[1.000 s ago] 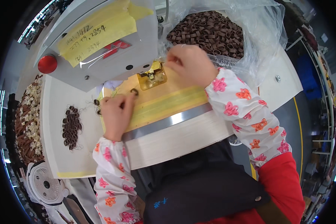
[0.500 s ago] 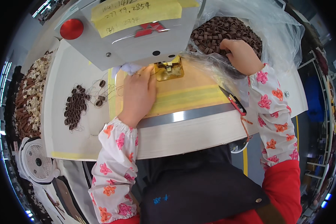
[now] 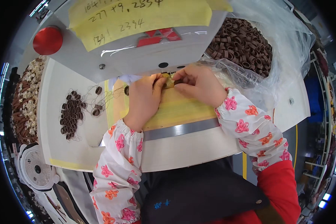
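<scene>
Both hands are beneath the head of a grey sewing machine (image 3: pixel 138 56), close to its work area. My right hand (image 3: pixel 201 84) pinches a small brown loop (image 3: pixel 178 81) between thumb and fingers. Just left of it, my left hand (image 3: pixel 145 95) has its thumb and forefinger pressed together; what they hold, if anything, is mostly hidden. Another dark loop (image 3: pixel 126 90) with thread lies beside the left hand. The needle area is largely covered by my fingers. Under both hands lies a yellow-taped work plate (image 3: pixel 183 108) with a metal front strip.
A heap of brown loops (image 3: pixel 242 46) sits in a clear plastic bag (image 3: pixel 287 33) at the far right. Several stitched loops (image 3: pixel 71 114) with loose threads lie on the left of the white table (image 3: pixel 175 153). A white fan (image 3: pixel 37 168) stands beyond the left edge.
My right hand has come left from the heap to the needle area, bringing a brown loop. My left hand's fingers have drawn together. A threaded loop now shows left of it. The view has shifted closer.
</scene>
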Available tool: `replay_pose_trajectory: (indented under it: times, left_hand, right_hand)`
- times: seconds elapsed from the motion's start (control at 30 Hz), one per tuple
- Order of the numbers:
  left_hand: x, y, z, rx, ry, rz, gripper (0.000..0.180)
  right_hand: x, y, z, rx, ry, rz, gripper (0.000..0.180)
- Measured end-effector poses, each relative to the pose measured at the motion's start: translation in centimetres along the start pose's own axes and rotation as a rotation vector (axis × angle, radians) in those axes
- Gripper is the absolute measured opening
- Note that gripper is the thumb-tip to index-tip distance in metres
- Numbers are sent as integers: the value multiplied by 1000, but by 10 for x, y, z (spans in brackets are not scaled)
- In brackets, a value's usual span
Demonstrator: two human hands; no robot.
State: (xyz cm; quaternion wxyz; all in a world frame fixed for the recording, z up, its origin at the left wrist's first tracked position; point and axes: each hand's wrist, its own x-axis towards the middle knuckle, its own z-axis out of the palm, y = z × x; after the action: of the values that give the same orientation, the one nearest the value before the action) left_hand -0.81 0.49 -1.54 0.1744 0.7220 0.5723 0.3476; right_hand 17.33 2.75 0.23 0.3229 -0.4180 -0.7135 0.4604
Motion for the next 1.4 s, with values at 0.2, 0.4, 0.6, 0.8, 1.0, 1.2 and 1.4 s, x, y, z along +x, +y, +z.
replay_pose_trajectory:
  times: [0.2,0.4,0.6,0.8,1.0,1.2,1.4]
  left_hand:
    - [-7,6,-8,-214,-24,-170,22]
    - [-6,18,-9,-314,-189,-98,28]
    - [-6,15,-12,-243,-259,-57,26]
    - [-6,9,-12,-340,-295,-116,24]
    - [-2,15,-16,-229,-281,-133,22]
    - [-4,13,-13,-385,-207,-146,19]
    - [-1,10,-2,-254,-98,-146,21]
  right_hand:
    - [-9,4,8,137,67,95,18]
    - [-14,3,13,-222,135,-328,27]
    - [-13,1,16,-527,50,-640,30]
    - [-14,-1,19,-525,52,-684,25]
    - [-14,-1,18,-179,74,-255,22]
    - [-8,3,14,79,63,-15,13]
    - [-4,6,13,7,143,-16,11]
